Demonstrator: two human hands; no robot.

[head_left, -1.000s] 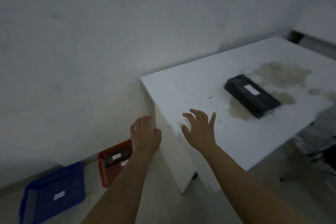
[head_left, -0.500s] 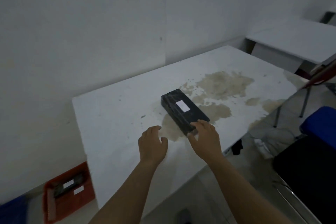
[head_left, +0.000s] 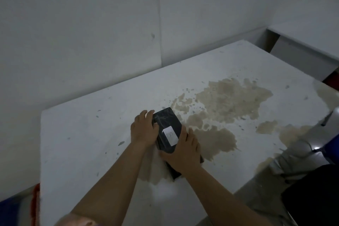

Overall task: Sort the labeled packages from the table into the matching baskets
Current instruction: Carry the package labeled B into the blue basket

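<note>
Both hands are clasping the package [head_left: 167, 130], a long black wrapped block lying on the table [head_left: 91, 134]. The left hand [head_left: 144, 131] is gripping its left side, fingers curling over the far left edge and the thumb pressing on the top face. The right hand [head_left: 184, 151] is covering the near end, thumb running up the right edge and fingers wrapping the near part, so that a dark corner is showing below the wrist. Whether the package is lifting off the surface or resting flat cannot be told. A white label [head_left: 170, 135] is sitting on the top face between the two hands, with a handwritten mark too faint to read for certain. The package is lying diagonally, its far end pointing up and left, near the table's front edge and roughly at mid-width. A large tan stain [head_left: 227, 101] is spreading across the tabletop just to the right of the package and reaching under its near end. The white wall [head_left: 91, 33] is rising behind the table. At the lower left, beside the table's edge, slivers of a red basket [head_left: 35, 202] and a blue basket [head_left: 11, 211] are showing on the floor. Another white table [head_left: 302, 31] is standing at the far right.
</note>
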